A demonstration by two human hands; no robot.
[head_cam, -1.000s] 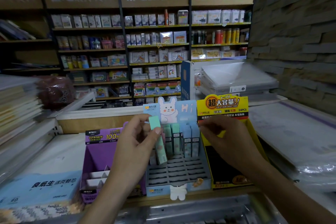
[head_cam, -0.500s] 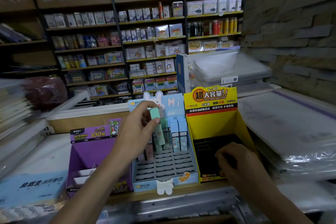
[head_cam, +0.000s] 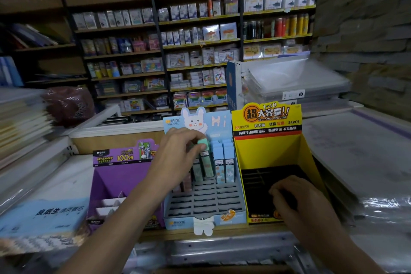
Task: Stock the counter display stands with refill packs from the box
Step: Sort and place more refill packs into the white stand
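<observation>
Fingers [head_cam: 201,146] of the left hand [head_cam: 178,158] pinch the top of a mint-green refill pack [head_cam: 206,163], upright in the back rows of the blue bunny stand [head_cam: 204,203], right beside the light-blue packs [head_cam: 223,162]. The right hand [head_cam: 295,198] is down inside the yellow stand [head_cam: 266,151], fingers curled over its black tray [head_cam: 255,180]; can't tell if they grip anything. A purple stand [head_cam: 120,176] sits left, all three on the worktop [head_cam: 233,232].

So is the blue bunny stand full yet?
Not full. The blue bunny stand has packs only in its back rows, where the left hand pinches a green pack; the grey slots in front are empty.
</observation>
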